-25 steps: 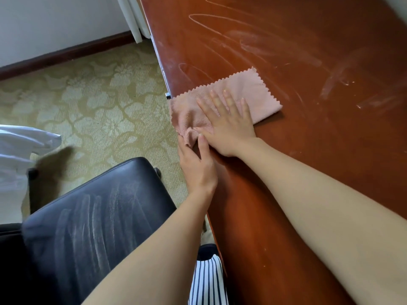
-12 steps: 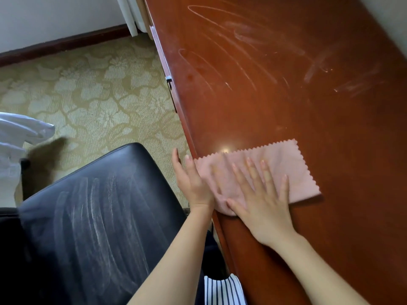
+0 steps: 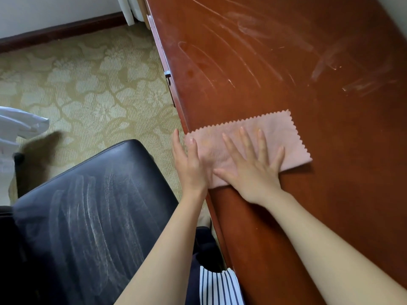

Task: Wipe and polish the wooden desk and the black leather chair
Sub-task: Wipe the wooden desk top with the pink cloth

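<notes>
Pressing flat on a pink microfibre cloth with zigzag-cut edges point(image 3: 284, 139), the right hand point(image 3: 253, 168) has its fingers straight and spread, palm down, clamped on nothing. The cloth lies on the glossy reddish-brown wooden tabletop point(image 3: 330, 205), with its left end right at the tabletop's left edge. The left hand point(image 3: 189, 166) stands at that edge with fingers straight and close together, one fingertip over the cloth's left end. It grips nothing that I can see.

The near stretch of the tabletop, from the cloth toward the camera, looks even and shiny, so it seems wiped. Beyond the cloth, pale curved streaks and smears cross the wood, and that far stretch looks unfinished. The black leather chair seat point(image 3: 88, 216), near left and just beside the tabletop, carries whitish swipe marks over much of its surface and wants polishing too. I judge the task well under half done.

Wide wood stretches far and right of the cloth, giving the strokes open room. The left edge is the limit, since the cloth sits on it and could slip off toward the patterned beige carpet point(image 3: 88, 84). A small metal drawer handle point(image 3: 168, 77) juts below that edge, beyond the left hand. The chair leaves only a narrow gap for the left arm.
</notes>
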The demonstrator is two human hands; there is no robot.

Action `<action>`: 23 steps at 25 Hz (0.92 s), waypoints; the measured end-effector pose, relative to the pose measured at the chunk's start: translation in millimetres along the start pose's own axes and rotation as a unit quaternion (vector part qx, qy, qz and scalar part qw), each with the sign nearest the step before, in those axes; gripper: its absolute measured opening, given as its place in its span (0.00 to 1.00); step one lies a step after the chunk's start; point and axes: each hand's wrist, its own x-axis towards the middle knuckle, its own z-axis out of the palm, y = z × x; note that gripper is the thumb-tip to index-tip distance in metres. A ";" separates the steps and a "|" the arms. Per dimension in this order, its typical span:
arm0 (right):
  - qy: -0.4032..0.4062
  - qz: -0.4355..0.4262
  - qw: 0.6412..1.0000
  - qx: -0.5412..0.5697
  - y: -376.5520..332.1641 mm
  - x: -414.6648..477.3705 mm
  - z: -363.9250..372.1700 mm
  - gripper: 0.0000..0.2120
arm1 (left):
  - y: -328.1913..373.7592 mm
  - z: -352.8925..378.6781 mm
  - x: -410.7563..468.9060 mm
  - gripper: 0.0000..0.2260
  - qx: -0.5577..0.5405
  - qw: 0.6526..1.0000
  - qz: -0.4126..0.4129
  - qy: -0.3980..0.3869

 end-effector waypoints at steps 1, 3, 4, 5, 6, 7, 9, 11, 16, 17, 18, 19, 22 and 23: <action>0.003 -0.002 1.000 0.003 -0.9 14.5 -6.1 0.37 | 1.3 1.8 5.5 0.30 0.004 1.000 0.001 -0.003; 0.004 -0.001 1.000 0.010 -2.6 37.6 -18.6 0.37 | 6.0 5.0 10.8 0.31 0.005 1.000 0.009 -0.008; 0.004 -0.001 1.000 0.014 -3.1 51.0 -25.7 0.37 | 8.4 8.9 13.8 0.31 0.004 1.000 0.013 -0.009; 0.005 0.000 1.000 0.018 -3.6 63.2 -33.0 0.37 | 10.9 13.6 15.0 0.30 0.006 1.000 0.013 -0.012; 0.004 0.000 1.000 0.020 -3.8 75.4 -39.8 0.37 | 13.1 19.1 16.3 0.29 0.011 1.000 0.012 -0.011; 0.005 0.000 1.000 0.021 -3.7 86.4 -46.4 0.37 | 15.0 24.2 17.0 0.29 0.023 1.000 0.011 -0.005; 0.011 -0.003 1.000 0.021 -3.1 106.0 -57.4 0.37 | 15.2 31.6 19.4 0.31 0.058 0.998 0.011 0.015; 0.022 -0.006 0.999 0.027 -4.3 122.9 -66.3 0.37 | 13.7 34.3 22.0 0.32 0.095 0.995 0.014 0.026; 0.070 -0.024 0.997 0.013 -6.3 130.9 -68.6 0.34 | 12.3 34.7 21.9 0.28 0.143 0.990 0.015 0.008; 0.084 -0.032 0.996 0.006 -4.8 125.2 -65.2 0.33 | 12.9 34.3 22.3 0.28 0.141 0.990 0.017 0.008; 0.091 -0.041 0.995 0.001 -3.1 117.8 -61.2 0.31 | 13.9 34.1 22.8 0.28 0.136 0.990 0.024 0.011; 0.091 -0.049 0.995 -0.005 -1.2 107.7 -56.4 0.31 | 14.5 33.4 22.6 0.27 0.130 0.991 0.030 0.014; 0.084 -0.066 0.994 -0.025 7.5 67.2 -36.0 0.30 | 19.5 30.9 17.1 0.26 0.108 0.993 0.027 0.025; 0.083 -0.069 0.994 -0.031 10.4 53.2 -27.8 0.31 | 19.7 28.8 16.4 0.26 0.109 0.993 0.021 0.025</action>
